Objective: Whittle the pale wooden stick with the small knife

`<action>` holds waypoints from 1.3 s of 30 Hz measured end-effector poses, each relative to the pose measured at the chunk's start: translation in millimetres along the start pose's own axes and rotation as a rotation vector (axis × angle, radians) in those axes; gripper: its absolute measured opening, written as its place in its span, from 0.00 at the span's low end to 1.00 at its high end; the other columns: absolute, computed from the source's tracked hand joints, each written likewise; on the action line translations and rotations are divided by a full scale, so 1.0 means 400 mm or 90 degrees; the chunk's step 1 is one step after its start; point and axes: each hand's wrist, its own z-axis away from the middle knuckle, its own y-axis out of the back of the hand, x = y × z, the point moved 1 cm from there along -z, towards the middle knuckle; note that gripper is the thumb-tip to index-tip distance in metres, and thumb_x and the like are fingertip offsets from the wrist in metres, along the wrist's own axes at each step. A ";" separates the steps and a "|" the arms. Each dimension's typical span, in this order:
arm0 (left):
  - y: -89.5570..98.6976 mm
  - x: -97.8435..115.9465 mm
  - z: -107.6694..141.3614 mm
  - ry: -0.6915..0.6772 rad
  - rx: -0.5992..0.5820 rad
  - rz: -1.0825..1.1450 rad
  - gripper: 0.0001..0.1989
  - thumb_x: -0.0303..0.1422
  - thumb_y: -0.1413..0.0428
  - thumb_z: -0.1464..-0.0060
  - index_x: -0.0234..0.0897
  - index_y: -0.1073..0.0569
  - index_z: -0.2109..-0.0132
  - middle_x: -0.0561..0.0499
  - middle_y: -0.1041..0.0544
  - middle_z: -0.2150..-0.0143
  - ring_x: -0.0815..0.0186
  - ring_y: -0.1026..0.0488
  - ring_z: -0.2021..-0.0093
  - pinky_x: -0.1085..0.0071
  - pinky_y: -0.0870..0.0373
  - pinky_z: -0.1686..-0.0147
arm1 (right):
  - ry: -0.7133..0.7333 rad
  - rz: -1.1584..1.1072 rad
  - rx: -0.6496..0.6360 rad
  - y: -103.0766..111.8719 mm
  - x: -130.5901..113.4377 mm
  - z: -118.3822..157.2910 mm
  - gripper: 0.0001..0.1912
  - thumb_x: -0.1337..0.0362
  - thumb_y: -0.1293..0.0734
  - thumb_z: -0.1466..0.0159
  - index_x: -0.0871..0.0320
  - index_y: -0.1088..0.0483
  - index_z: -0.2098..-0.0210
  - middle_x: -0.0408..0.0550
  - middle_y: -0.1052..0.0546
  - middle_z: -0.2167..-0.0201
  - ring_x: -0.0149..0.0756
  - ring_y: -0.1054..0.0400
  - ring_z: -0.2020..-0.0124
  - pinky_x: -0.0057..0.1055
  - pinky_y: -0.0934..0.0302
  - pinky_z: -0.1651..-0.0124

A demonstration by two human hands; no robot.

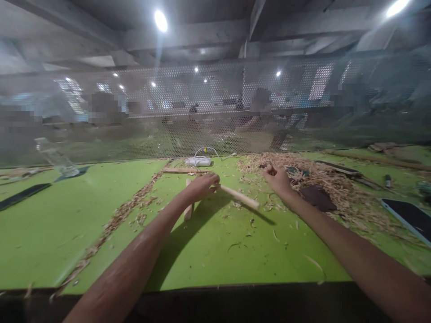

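My left hand is closed around one end of a pale, round wooden stick, which slants down to the right just above the green table. Beneath my left wrist is a second pale wooden piece, partly hidden by the arm. My right hand has its fingers pinched together at the left side of a heap of wood shavings. What those fingertips hold, if anything, is too small to make out. A dark brown flat piece, like leather, lies among the shavings right of that hand.
Behind the green table stands a perforated metal screen, with people beyond it. A white power strip with a cable and a flat wooden strip lie ahead. Phones lie right; a clear bottle leans left.
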 end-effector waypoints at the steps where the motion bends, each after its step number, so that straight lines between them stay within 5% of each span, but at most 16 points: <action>1: -0.002 0.003 -0.003 0.018 0.012 0.005 0.04 0.26 0.43 0.41 0.39 0.28 0.64 0.48 0.23 0.64 0.61 0.28 0.65 0.63 0.33 0.59 | -0.006 -0.042 0.004 -0.001 -0.005 0.001 0.08 0.58 0.36 0.45 0.55 0.36 0.75 0.44 0.33 0.78 0.35 0.41 0.74 0.31 0.47 0.69; 8: -0.016 0.030 -0.007 0.143 0.040 0.288 0.11 0.37 0.52 0.32 0.39 0.37 0.65 0.56 0.37 0.75 0.69 0.42 0.77 0.72 0.43 0.75 | 0.013 -0.146 -0.014 0.000 -0.045 0.017 0.16 0.52 0.35 0.44 0.58 0.27 0.65 0.43 0.33 0.77 0.34 0.42 0.75 0.31 0.48 0.70; 13: -0.028 0.074 0.012 0.100 -0.120 0.704 0.09 0.36 0.51 0.31 0.35 0.32 0.56 0.54 0.36 0.70 0.72 0.38 0.73 0.71 0.36 0.71 | 0.018 -0.136 -0.047 -0.008 -0.074 0.037 0.20 0.47 0.34 0.40 0.58 0.29 0.64 0.44 0.32 0.76 0.33 0.41 0.75 0.31 0.46 0.70; 19: -0.058 0.116 0.030 0.117 -0.271 0.823 0.07 0.33 0.48 0.32 0.33 0.29 0.53 0.50 0.30 0.63 0.72 0.32 0.67 0.71 0.31 0.63 | 0.006 -0.246 -0.239 -0.026 -0.135 0.086 0.25 0.41 0.36 0.35 0.57 0.28 0.56 0.41 0.36 0.76 0.29 0.47 0.79 0.27 0.51 0.77; 24: -0.072 0.150 0.037 0.093 -0.309 0.757 0.13 0.39 0.49 0.31 0.32 0.27 0.54 0.48 0.25 0.60 0.68 0.25 0.63 0.65 0.26 0.56 | 0.027 -0.245 -0.322 -0.022 -0.177 0.114 0.22 0.46 0.33 0.34 0.59 0.25 0.54 0.44 0.30 0.73 0.28 0.44 0.77 0.27 0.48 0.76; 28: -0.082 0.166 0.034 0.076 -0.269 0.643 0.17 0.42 0.47 0.32 0.32 0.24 0.58 0.44 0.21 0.58 0.64 0.22 0.59 0.65 0.24 0.55 | -0.002 -0.260 -0.402 -0.016 -0.196 0.121 0.23 0.46 0.31 0.36 0.60 0.24 0.55 0.46 0.28 0.71 0.29 0.41 0.75 0.28 0.47 0.74; 34: -0.104 0.169 0.034 0.083 -0.036 0.279 0.25 0.46 0.50 0.32 0.32 0.24 0.70 0.51 0.27 0.78 0.71 0.34 0.82 0.73 0.35 0.77 | -0.082 -0.276 -0.544 -0.028 -0.175 0.117 0.21 0.45 0.31 0.36 0.58 0.24 0.61 0.46 0.28 0.72 0.31 0.38 0.73 0.30 0.41 0.69; 39: -0.072 0.183 0.042 -0.159 0.180 -0.073 0.23 0.38 0.52 0.30 0.34 0.25 0.71 0.50 0.25 0.77 0.70 0.34 0.80 0.73 0.41 0.76 | -0.136 -0.280 -0.549 -0.022 -0.167 0.109 0.18 0.49 0.32 0.33 0.59 0.23 0.59 0.49 0.26 0.69 0.32 0.36 0.72 0.30 0.42 0.69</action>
